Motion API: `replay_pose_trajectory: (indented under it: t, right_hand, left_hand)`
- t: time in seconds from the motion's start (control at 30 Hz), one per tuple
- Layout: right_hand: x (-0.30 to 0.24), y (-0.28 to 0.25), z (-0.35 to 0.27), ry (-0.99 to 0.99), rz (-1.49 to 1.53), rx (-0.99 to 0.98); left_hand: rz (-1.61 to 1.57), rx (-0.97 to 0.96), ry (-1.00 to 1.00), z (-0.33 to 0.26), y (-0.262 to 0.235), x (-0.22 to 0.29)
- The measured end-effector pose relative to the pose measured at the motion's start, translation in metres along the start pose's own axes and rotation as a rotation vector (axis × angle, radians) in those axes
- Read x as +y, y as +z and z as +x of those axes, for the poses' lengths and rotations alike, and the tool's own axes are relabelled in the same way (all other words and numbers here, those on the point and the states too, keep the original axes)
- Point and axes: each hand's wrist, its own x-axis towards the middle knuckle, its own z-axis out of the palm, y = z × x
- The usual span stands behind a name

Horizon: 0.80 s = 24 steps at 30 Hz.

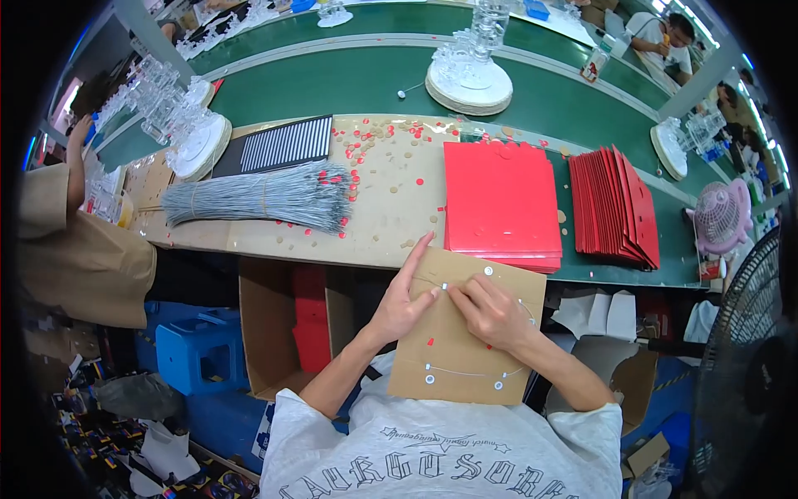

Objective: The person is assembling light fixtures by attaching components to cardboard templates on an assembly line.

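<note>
A brown cardboard sheet (453, 333) lies tilted before my chest, its far edge by the table's front. White round buttons (430, 379), thin white string and small red marks show on it. My left hand (402, 306) holds the sheet's left edge, index finger stretched along it and thumb on its face. Bent fingers of my right hand (489, 313) pinch together over the upper middle of the sheet, beside a small white piece (445, 286). Whatever is between those fingertips is too small to make out.
On the table are a red sheet stack (499, 195), a row of red folders (611, 208), a bundle of grey wires (266, 198) and a striped sheet (287, 145). A pink fan (721, 214) stands right; a blue stool (199, 353) is lower left. Other people work nearby.
</note>
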Motion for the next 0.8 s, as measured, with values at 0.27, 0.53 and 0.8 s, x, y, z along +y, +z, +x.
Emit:
replay_pose_trajectory:
  t: [0.27,0.53,0.8]
  right_hand:
    - [-0.01,-0.029,-0.018,0.379,-0.039,0.144]
    - [-0.079,-0.026,-0.103,1.125,0.221,0.439]
    - [-0.081,-0.032,-0.089,1.109,0.319,0.287]
  left_hand:
    - [0.705,0.249,0.221,-0.007,-0.006,0.01]
    - [0.825,0.071,0.571,0.009,-0.014,0.017]
    - [0.81,0.13,0.747,0.007,-0.013,0.014]
